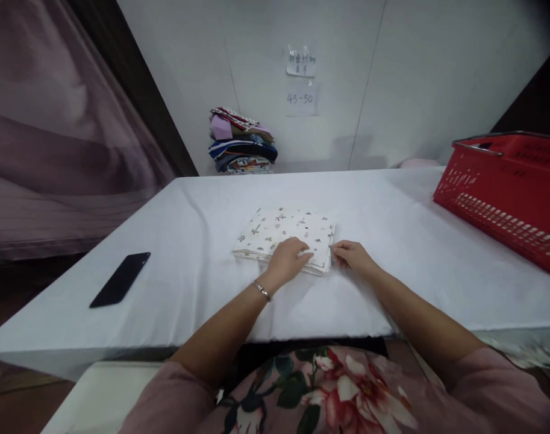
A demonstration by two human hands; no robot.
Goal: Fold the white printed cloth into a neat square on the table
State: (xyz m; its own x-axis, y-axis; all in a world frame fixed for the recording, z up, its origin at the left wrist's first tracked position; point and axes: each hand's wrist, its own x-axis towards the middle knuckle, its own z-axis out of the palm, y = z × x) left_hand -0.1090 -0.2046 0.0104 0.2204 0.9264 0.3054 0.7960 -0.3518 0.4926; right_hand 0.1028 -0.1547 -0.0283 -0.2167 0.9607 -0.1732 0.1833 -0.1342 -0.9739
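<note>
A folded white cloth point(286, 229) with a small print of palm trees and leaves lies in layers on the table in front of me. My left hand point(289, 258) rests on top of its near edge, thumb apart from the fingers, a metal bracelet at the wrist. At the cloth's right edge, my right hand point(350, 253) has its fingers closed in a pinch on the layered side. Those fingertips partly hide the spot they grip.
A white-covered table point(175, 223) spreads around the cloth. On the left lies a black phone point(121, 280). A red plastic basket point(505, 199) stands at the right. Beyond the far edge rises a stack of folded clothes point(243, 141) against the wall, near paper signs point(301, 98).
</note>
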